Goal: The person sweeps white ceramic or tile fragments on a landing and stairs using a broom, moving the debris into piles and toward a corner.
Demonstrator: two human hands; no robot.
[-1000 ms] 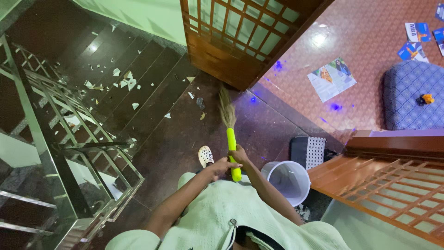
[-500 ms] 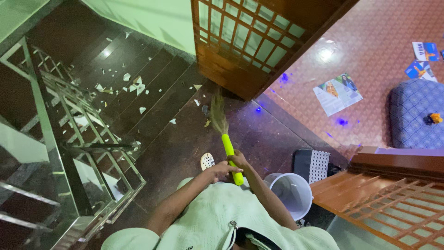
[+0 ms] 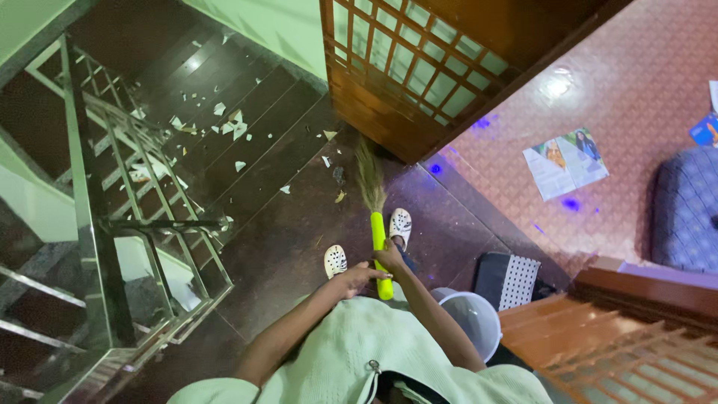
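While both hands, left hand and right hand, grip the broom upright on the dark landing floor: magazine well right of broom, on red patterned floor; white bucket near its handle.

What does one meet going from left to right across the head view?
Railing → paper scraps on the stairs → broom held in both hands → bucket → magazine → blue cushion.

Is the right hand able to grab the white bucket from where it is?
Probably yes. The right hand grips the yellow broom handle, but the white bucket stands just beside that arm with nothing between; it would have to let go first.
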